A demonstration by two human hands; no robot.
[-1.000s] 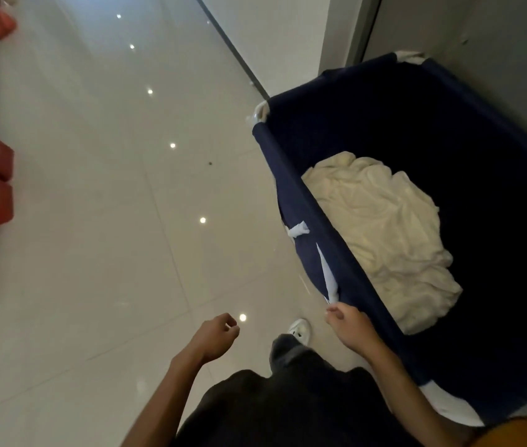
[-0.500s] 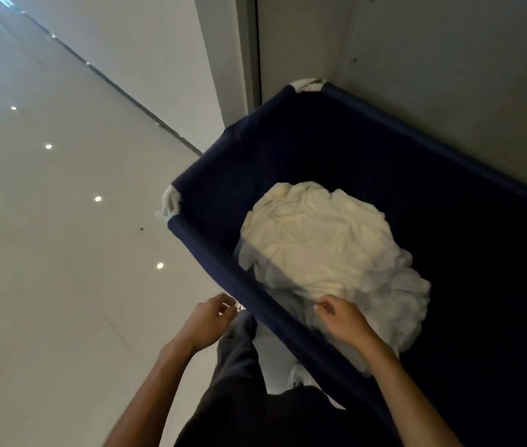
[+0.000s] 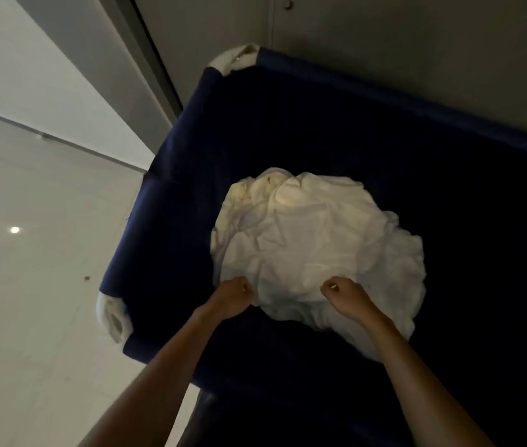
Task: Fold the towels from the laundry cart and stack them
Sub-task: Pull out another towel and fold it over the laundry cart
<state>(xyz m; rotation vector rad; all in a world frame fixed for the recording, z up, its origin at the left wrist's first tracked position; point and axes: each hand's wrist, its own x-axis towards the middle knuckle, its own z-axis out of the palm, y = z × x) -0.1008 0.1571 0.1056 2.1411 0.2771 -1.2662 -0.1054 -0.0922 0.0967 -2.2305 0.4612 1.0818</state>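
Hands clenched on towel heap inside laundry cart

Service corridor (hotel-like), laundry cart, glossy floor

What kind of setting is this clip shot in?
Probably a hotel or commercial laundry corridor: a navy fabric laundry cart holding a heap of white towels, a glossy tiled floor reflecting ceiling lights, and plain grey wall panels behind the cart.

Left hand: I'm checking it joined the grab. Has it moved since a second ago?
Yes. The left hand has crossed the cart rim from outside and now grips the towels inside.
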